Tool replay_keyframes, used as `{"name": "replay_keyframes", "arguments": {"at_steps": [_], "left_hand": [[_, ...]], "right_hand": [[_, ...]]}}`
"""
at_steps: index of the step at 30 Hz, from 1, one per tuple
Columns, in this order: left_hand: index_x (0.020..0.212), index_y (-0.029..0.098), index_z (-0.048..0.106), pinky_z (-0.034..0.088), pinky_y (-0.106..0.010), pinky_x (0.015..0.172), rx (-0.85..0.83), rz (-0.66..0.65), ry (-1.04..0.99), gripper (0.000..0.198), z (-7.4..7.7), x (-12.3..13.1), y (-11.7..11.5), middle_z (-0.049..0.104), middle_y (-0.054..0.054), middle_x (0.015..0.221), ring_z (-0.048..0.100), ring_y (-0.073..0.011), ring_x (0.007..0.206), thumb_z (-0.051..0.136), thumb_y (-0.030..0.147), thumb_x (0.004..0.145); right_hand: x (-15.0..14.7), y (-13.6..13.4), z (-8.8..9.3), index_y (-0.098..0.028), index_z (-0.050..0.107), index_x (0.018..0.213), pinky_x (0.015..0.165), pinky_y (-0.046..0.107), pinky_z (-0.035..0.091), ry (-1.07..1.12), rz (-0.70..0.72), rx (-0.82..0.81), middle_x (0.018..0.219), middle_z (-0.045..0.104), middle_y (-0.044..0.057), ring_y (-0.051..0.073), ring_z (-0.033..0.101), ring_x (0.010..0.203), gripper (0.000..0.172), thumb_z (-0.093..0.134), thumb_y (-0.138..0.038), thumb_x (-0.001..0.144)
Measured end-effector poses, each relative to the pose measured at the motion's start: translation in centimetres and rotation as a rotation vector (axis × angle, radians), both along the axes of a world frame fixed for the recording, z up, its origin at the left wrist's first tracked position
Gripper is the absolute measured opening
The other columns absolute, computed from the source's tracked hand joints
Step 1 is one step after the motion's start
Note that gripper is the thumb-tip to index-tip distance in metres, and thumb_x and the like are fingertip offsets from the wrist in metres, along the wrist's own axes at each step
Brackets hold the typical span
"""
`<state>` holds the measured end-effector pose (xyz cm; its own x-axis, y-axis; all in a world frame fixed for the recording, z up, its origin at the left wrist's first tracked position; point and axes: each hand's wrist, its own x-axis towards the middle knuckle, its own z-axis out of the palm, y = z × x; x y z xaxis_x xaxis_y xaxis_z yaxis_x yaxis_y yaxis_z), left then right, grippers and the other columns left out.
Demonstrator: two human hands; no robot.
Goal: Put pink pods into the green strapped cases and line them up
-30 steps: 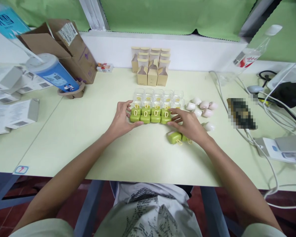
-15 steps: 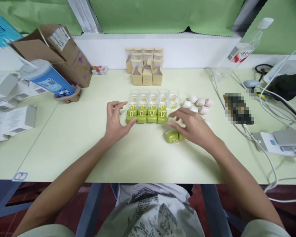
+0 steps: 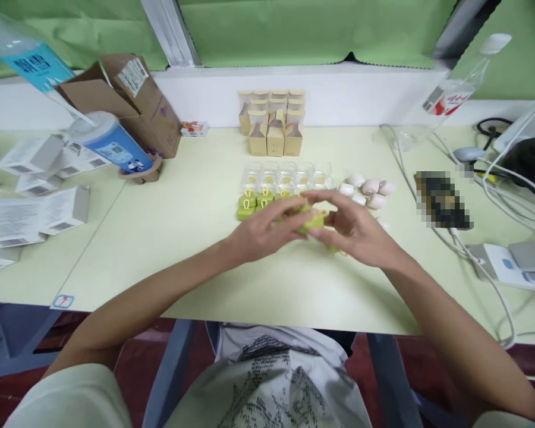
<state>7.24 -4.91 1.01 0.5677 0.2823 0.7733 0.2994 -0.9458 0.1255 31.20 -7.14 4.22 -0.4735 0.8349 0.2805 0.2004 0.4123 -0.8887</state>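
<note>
My left hand point(image 3: 261, 233) and my right hand point(image 3: 361, 235) meet over the table, both closed on a small glossy green case with a yellow loop point(image 3: 313, 222); it is slightly blurred. Behind my left hand stand other green cases point(image 3: 246, 209) in a tight double row, each with a yellow loop; my fingers cover the right part of the row. Below my right hand another green case is almost wholly hidden. Clear plastic holders point(image 3: 268, 170) with yellow marks sit just behind the green row. To the right lie several white and pale pink cases point(image 3: 371, 187).
Small open tan boxes point(image 3: 275, 139) stand against the wall. On the left are white boxes point(image 3: 35, 208), a blue cup point(image 3: 116, 145) in a carrier and a brown carton point(image 3: 147, 113). Cables point(image 3: 401, 154), a bottle point(image 3: 455, 95) and a blurred-out dark object point(image 3: 443, 199) occupy the right.
My left hand has moved right from the left end of the green row to meet my right hand. A green case is now lifted between them. The view has shifted slightly.
</note>
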Motion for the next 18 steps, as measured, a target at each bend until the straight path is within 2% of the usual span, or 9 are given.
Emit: {"name": "replay_keyframes", "arguments": {"at_steps": [2, 4, 7, 10, 13, 15, 18], "left_hand": [[0.137, 0.027, 0.066, 0.067, -0.033, 0.082, -0.13, 0.147, -0.16, 0.041, 2.5, 1.2, 1.1, 0.072, -0.009, 0.126, 0.075, -0.0196, 0.103, 0.076, 0.045, 0.101], [0.132, 0.028, 0.067, 0.064, -0.029, 0.071, -0.321, 0.274, -0.275, 0.046, 4.7, 2.3, 2.0, 0.073, -0.007, 0.12, 0.076, -0.0172, 0.091, 0.077, 0.058, 0.098], [0.127, 0.029, 0.063, 0.059, -0.026, 0.063, -0.479, 0.304, -0.418, 0.051, 6.6, 3.6, 3.0, 0.072, -0.003, 0.104, 0.075, -0.0146, 0.079, 0.076, 0.066, 0.095], [0.123, 0.028, 0.059, 0.056, -0.025, 0.057, -0.609, 0.285, -0.493, 0.053, 6.7, 3.6, 3.6, 0.065, 0.003, 0.087, 0.07, -0.0115, 0.063, 0.079, 0.066, 0.092], [0.118, 0.026, 0.057, 0.054, -0.024, 0.054, -0.755, 0.25, -0.499, 0.05, 5.9, 2.8, 4.2, 0.057, 0.006, 0.076, 0.064, -0.0097, 0.054, 0.076, 0.067, 0.095], [0.116, 0.025, 0.059, 0.056, -0.025, 0.056, -0.83, 0.197, -0.449, 0.046, 5.2, 2.2, 4.7, 0.059, 0.005, 0.075, 0.066, -0.01, 0.055, 0.069, 0.067, 0.1], [0.119, 0.024, 0.066, 0.059, -0.026, 0.059, -0.869, 0.094, -0.361, 0.045, 4.5, 1.7, 5.3, 0.067, 0.001, 0.084, 0.07, -0.0116, 0.063, 0.068, 0.065, 0.101]], "right_hand": [[-1.1, 0.8, 1.2, -0.039, 0.061, 0.145, 0.074, 0.038, 0.068, 0.11, -0.168, 0.046, 0.136, 0.068, 0.006, 0.021, 0.075, 0.093, 0.047, 0.068, -0.06, 0.104], [-2.0, 1.9, 2.5, -0.042, 0.061, 0.146, 0.076, 0.037, 0.068, 0.153, -0.281, 0.172, 0.138, 0.066, 0.005, 0.022, 0.075, 0.098, 0.047, 0.062, -0.066, 0.105], [-2.2, 3.6, 3.8, -0.045, 0.063, 0.147, 0.081, 0.04, 0.068, 0.159, -0.277, 0.312, 0.141, 0.067, 0.005, 0.026, 0.076, 0.11, 0.052, 0.06, -0.072, 0.103], [-1.4, 4.9, 4.3, -0.046, 0.07, 0.143, 0.087, 0.046, 0.069, 0.152, -0.176, 0.335, 0.145, 0.066, 0.004, 0.024, 0.078, 0.1, 0.045, 0.065, -0.066, 0.103], [-0.4, 5.4, 4.0, -0.043, 0.074, 0.139, 0.093, 0.049, 0.069, 0.078, -0.125, 0.373, 0.154, 0.06, 0.005, 0.023, 0.077, 0.094, 0.047, 0.08, -0.06, 0.095], [-0.2, 5.6, 3.7, -0.039, 0.076, 0.137, 0.094, 0.051, 0.068, -0.037, -0.157, 0.406, 0.15, 0.063, 0.007, 0.024, 0.076, 0.094, 0.052, 0.085, -0.06, 0.09], [-0.5, 5.8, 3.3, -0.037, 0.078, 0.131, 0.09, 0.049, 0.067, -0.194, -0.264, 0.478, 0.136, 0.071, 0.009, 0.027, 0.076, 0.097, 0.046, 0.081, -0.061, 0.093]]}}
